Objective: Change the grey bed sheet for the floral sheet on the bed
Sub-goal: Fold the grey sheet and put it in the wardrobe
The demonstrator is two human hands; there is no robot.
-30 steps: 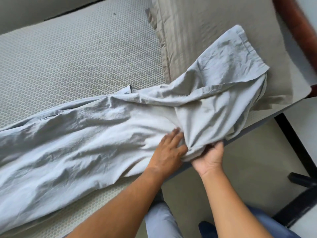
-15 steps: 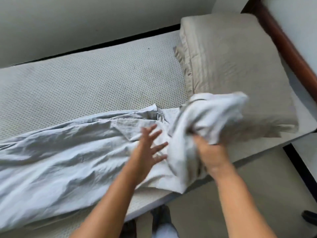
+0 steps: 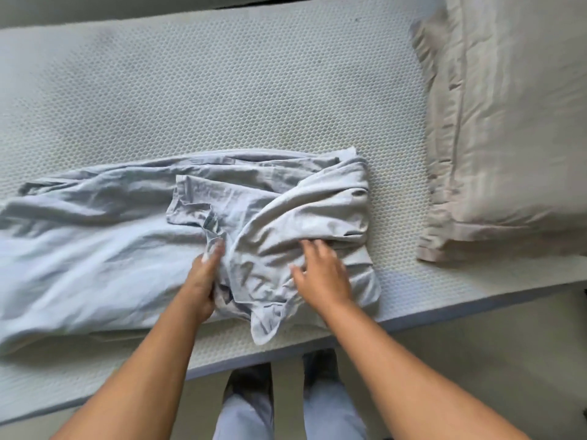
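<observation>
**Grey sheet being gathered at the near edge of the bed**

Nearest, pale blue trouser legs and dark shoes are seen on the pale floor, close against the bed edge. Just beyond, the crumpled light-grey cotton bed sheet is met by both hands. The left hand is set edgewise against a fold, its fingers straight and together; nothing is seen to be gripped. The right hand is laid flat on the doubled-over end, fingers spread and pressing.

The sheet's long axis runs left to right along the near side of the bed. The folded end lies under the hands, and the loose length trails away leftward. The left hand is therefore judged the nearer one for drawing in more cloth.

Beneath is the bare white honeycomb-textured mattress. At far right a beige frilled fabric pillow rests apart from the sheet. No floral sheet is in view.
</observation>
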